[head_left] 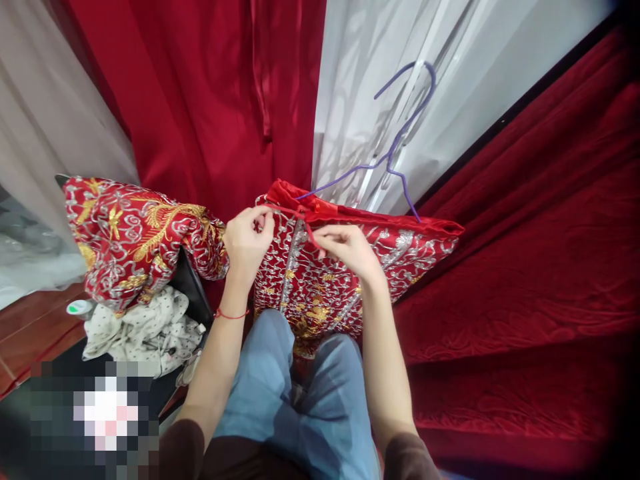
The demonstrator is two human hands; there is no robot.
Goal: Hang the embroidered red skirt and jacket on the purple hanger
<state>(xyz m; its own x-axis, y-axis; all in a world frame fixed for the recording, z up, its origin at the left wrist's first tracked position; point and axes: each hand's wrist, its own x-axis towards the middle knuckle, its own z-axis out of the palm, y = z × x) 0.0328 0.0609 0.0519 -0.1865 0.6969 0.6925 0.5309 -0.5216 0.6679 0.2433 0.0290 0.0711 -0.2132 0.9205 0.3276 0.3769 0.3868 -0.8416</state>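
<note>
A red garment (345, 270) embroidered in silver and gold lies over my knees, hung on a purple wire hanger (395, 147). My left hand (246, 240) pinches its red collar edge near the centre front. My right hand (345, 245) is closed in a pinch on a thin red fastening strip at the neckline. Both hands sit close together, just below the hanger's shoulder bar.
A second red embroidered garment (135, 233) is piled on a dark chair at the left, over a white dotted cloth (145, 330). Red curtain (215, 93) and white sheer fabric (450, 80) hang behind. A red patterned carpet (525, 267) covers the right.
</note>
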